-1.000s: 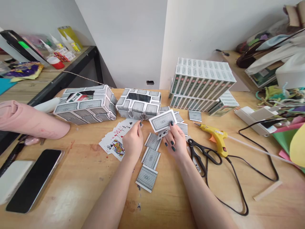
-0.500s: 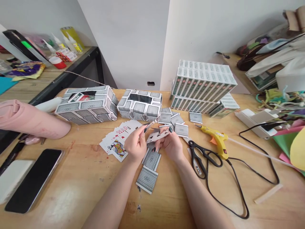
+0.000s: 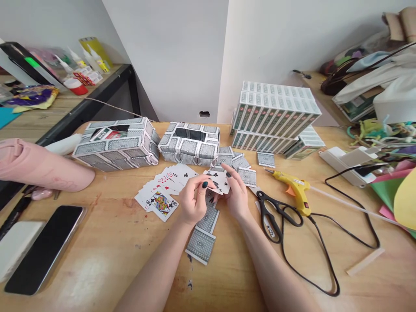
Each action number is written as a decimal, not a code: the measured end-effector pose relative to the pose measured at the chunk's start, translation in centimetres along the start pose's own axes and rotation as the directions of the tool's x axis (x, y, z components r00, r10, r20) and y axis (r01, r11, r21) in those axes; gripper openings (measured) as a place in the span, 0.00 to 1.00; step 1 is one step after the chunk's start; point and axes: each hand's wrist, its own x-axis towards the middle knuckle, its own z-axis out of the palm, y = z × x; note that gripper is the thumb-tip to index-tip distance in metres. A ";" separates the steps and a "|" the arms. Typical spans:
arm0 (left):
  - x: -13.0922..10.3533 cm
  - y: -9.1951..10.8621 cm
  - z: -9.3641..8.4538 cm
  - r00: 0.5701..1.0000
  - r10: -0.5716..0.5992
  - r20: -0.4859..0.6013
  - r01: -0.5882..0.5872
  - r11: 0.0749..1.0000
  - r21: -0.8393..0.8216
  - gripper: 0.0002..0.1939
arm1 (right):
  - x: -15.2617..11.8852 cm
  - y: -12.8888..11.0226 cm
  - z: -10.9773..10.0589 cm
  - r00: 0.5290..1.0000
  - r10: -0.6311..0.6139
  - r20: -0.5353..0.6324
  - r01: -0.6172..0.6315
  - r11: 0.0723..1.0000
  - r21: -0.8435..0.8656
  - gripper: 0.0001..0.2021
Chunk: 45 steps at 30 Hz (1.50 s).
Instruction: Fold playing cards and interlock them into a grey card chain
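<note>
The grip of left hand (image 3: 192, 203) and right hand (image 3: 238, 199) is closed on a playing card (image 3: 220, 178), apparently being positioned; steady fingertips seem needed.

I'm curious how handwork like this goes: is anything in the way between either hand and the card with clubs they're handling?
Nothing visible: the left hand and right hand both touch the club card, above the patterned cards.

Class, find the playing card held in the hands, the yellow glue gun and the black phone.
Held playing card (image 3: 221, 177): head view, on its face.
Yellow glue gun (image 3: 300, 197): head view, on its handle.
Black phone (image 3: 44, 250): head view, on its screen.
</note>
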 end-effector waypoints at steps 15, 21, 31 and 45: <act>3.1 -2.1 -2.9 0.727 -0.652 0.218 0.679 0.634 -0.370 0.23 | -0.5 0.4 0.2 0.978 0.054 0.200 -0.056 0.998 0.005 0.19; 3.1 -1.9 -2.7 0.707 -0.670 0.227 0.707 0.673 -0.219 0.19 | -0.1 0.7 0.1 0.992 0.049 0.121 -0.049 0.999 0.002 0.21; 3.2 -2.6 -2.5 0.688 -0.698 0.198 0.726 0.657 -0.205 0.14 | 0.8 0.8 -0.4 0.997 0.047 -0.067 -0.054 0.993 -0.104 0.15; 3.5 -2.5 -2.8 0.638 -0.728 0.250 0.770 0.601 -0.215 0.13 | 0.8 0.5 -0.5 0.996 0.091 -0.025 -0.093 0.990 -0.109 0.15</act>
